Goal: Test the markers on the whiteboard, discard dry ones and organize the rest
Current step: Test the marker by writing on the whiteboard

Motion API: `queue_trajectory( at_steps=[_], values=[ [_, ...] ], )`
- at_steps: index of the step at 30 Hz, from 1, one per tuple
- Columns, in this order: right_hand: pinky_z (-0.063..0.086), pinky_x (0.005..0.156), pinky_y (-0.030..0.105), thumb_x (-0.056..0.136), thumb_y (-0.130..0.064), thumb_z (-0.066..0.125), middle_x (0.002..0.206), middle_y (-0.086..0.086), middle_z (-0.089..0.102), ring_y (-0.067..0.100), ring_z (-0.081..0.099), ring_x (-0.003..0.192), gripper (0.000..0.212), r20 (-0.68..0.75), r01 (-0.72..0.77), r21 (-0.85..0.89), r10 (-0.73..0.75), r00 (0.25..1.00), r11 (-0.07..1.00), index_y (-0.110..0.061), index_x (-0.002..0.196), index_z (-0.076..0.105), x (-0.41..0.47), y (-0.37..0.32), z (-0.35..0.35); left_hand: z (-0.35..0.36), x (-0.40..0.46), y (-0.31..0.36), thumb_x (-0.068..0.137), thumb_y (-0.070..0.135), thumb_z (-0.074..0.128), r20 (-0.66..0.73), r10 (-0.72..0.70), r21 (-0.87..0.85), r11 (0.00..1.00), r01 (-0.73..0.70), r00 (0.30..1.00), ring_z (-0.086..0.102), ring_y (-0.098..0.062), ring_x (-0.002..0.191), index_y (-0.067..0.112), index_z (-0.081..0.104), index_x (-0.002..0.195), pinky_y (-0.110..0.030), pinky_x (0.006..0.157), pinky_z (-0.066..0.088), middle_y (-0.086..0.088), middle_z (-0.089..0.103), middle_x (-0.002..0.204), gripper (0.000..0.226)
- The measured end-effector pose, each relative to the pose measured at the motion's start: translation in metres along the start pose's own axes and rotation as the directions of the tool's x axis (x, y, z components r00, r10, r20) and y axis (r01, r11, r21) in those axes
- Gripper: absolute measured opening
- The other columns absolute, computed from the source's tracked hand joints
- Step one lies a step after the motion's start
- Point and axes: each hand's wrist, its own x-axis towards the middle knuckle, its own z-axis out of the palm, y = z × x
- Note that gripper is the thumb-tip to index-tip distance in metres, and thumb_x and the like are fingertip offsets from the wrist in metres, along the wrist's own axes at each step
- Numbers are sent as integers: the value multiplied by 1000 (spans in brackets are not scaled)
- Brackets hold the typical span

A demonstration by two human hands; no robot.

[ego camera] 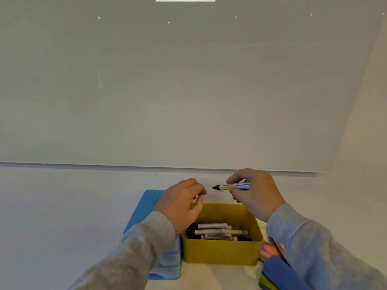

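Below the right hand (254,192), pinching one uncapped marker (231,186), many markers (217,232) wait untested; the left hand (184,200) curls, holding nothing seen.

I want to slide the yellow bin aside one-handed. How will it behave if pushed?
The yellow bin looks rigid, so it probably slides as one piece. Low and wide, it seems unlikely to tip. The loose markers inside may shift or roll.

An office or classroom, at the foot of a wall-mounted whiteboard (188,80).
Ceiling strip lights reflect in the board's glossy face; on the white table (62,206) below, a yellow bin (222,252) of markers (215,232) stands against the far edge, a board eraser (280,275) near the right corner.
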Motion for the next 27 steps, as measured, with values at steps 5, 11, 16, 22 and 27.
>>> queue_trajectory(
  at_steps=[5, 11, 16, 22, 27],
  values=[
    [61, 64, 29, 79, -9, 82, 73, -5, 72, 11, 71, 65, 17, -204, 139, 98, -117, 972, 985, -22, 80, 71, 16, -31, -33, -52, 51, 8, 96, 34, 41, -163, 135, 107, 987, -118, 977, 55, -7, 95, 24, 65, 114, -34, 78, 53, 13, 59, 105, 31],
    [51, 58, 15, 77, -13, 83, 71, -8, 70, 8, 66, 66, 10, -532, 388, -4, -330, 780, 922, -19, 79, 75, 53, -75, -83, -122, 123, 24, 94, 25, 56, -358, 273, 300, 939, -167, 893, 51, -15, 114, 24, 58, 128, -36, 95, 48, 8, 53, 127, 34],
    [43, 60, 10, 75, -7, 77, 75, -7, 64, 7, 60, 69, 13, -598, 484, -274, -542, 591, 831, -17, 80, 70, 94, -112, -112, -137, 163, 29, 95, 41, 55, -394, 210, 415, 909, -31, 895, 12, -24, 152, 26, 27, 155, -41, 121, 19, -3, 12, 165, 68],
    [41, 57, 14, 76, -1, 73, 79, 0, 59, 11, 53, 64, 13, -513, 549, -486, -730, 451, 680, -12, 82, 70, 122, -136, -118, -121, 167, 13, 100, 50, 43, -364, 259, 551, 835, -17, 895, -10, -23, 154, 25, 5, 160, -44, 125, 6, -5, -10, 167, 75],
    [50, 54, 28, 81, 2, 72, 86, 5, 54, 24, 58, 63, 10, -337, 564, -621, -835, 434, 544, -4, 89, 73, 120, -128, -107, -116, 170, 8, 101, 51, 39, -364, 268, 591, 807, -2, 892, -9, -26, 154, 22, 2, 160, -46, 125, 7, -8, -9, 167, 75]
  ],
)
